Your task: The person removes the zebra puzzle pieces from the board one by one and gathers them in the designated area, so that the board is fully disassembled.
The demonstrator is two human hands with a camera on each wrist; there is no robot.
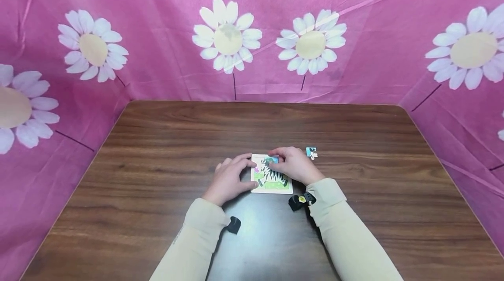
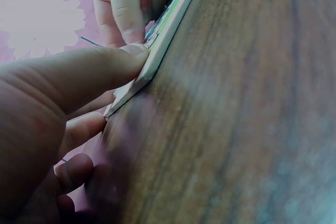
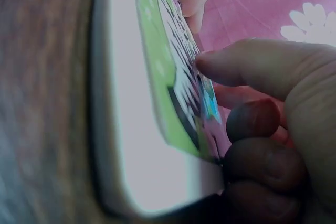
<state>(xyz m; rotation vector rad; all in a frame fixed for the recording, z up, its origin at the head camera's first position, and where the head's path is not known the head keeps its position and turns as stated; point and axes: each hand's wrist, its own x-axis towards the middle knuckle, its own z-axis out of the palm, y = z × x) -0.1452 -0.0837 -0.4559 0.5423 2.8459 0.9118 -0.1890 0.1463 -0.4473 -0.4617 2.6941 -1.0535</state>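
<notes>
A zebra jigsaw puzzle board (image 1: 271, 191) with a pale frame lies flat on the table. Its left side is held by my left hand (image 1: 230, 177), the thumb near the lower corner and the forefinger near the upper one. Over the upper right part of the picture, my right hand (image 1: 295, 165) pinches a blue-edged puzzle piece (image 1: 274, 158) between thumb and fingers. That hand hides the board's upper right corner. In the right wrist view the thumb (image 3: 231, 66) touches the striped picture, and the other fingers are curled beside the frame.
A loose puzzle piece (image 1: 311, 152), blue with black and white, lies right of the board, beyond the right hand. The brown wooden table (image 1: 157, 141) is bordered by a pink cloth (image 1: 165, 53) with daisies at the back and sides. Black straps (image 1: 297, 202) hang at the wrists.
</notes>
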